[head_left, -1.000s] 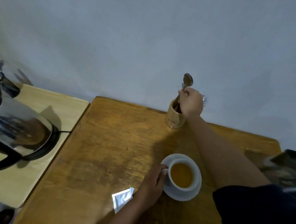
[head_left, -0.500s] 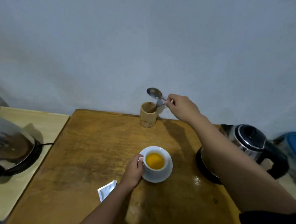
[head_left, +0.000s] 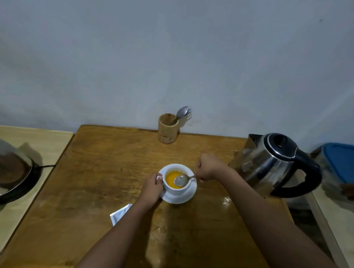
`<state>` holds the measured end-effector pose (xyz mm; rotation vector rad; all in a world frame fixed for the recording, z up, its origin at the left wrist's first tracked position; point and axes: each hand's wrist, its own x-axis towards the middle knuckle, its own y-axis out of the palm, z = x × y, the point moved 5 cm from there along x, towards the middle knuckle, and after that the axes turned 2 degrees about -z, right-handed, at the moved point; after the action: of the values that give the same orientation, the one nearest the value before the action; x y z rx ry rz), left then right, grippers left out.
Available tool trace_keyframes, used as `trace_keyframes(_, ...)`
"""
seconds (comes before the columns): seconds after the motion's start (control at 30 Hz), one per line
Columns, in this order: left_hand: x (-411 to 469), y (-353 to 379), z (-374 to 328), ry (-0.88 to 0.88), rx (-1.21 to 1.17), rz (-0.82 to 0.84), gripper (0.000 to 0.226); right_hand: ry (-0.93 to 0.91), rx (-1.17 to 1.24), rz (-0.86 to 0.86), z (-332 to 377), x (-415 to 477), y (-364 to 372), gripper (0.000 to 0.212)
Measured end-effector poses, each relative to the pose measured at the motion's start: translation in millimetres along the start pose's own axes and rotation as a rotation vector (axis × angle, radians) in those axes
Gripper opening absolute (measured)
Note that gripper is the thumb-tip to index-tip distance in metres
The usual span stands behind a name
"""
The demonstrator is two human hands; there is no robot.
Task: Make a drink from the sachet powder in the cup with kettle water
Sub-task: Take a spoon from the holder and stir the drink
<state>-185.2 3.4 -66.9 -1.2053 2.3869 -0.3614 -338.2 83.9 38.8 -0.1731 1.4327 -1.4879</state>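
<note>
With the cup steadied by the left hand closed round its 9 o'clock handle, the spoon pinched in the right hand is probably best stirred slowly, kept off the rim.

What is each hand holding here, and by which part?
The right hand holds the spoon by its handle end; the left hand holds the cup at its handle.

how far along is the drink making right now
Done: the sachet lies on the table, the cup holds orange liquid, and the kettle stands beside it. In hand: the left hand grips the cup's handle while the right hand holds a spoon with its bowl in the cup. Left: stirring.
</note>
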Motion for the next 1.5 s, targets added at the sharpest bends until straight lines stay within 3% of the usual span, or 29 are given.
trace_keyframes(0.17,0,-2,0,-0.023,-0.012,0.024,0.017,0.07,0.374,-0.225,-13,5,7,0.014)
trace_keyframes(0.3,-2,-3,-2,-0.037,-0.034,0.042,0.02,0.059,0.672,-0.335,-16,-4,13,0.016)
trace_keyframes(0.47,-2,-3,-2,-0.047,-0.023,0.032,0.018,0.042,0.6,-0.545,-10,-14,19,0.033)
trace_keyframes(0.6,-1,-3,-2,-0.053,-0.01,0.035,0.02,0.005,0.66,-0.66,-7,-9,38,0.034)
trace_keyframes(0.83,1,-3,-1,-0.049,-0.006,0.055,0.02,-0.091,0.841,-0.591,5,-5,48,0.028)
trace_keyframes(0.93,1,-5,0,-0.045,0.003,0.052,0.023,-0.129,0.784,-0.47,8,0,42,0.031)
trace_keyframes(1.13,1,-4,-2,-0.026,0.022,0.055,0.023,-0.217,0.339,-0.184,26,1,19,0.03)
trace_keyframes(1.3,3,-4,-4,-0.046,0.077,0.076,0.027,-0.273,0.043,-0.187,44,0,17,0.034)
trace_keyframes(1.5,4,-6,-2,-0.041,0.063,0.074,0.025,-0.359,0.175,-0.35,43,-4,21,0.034)
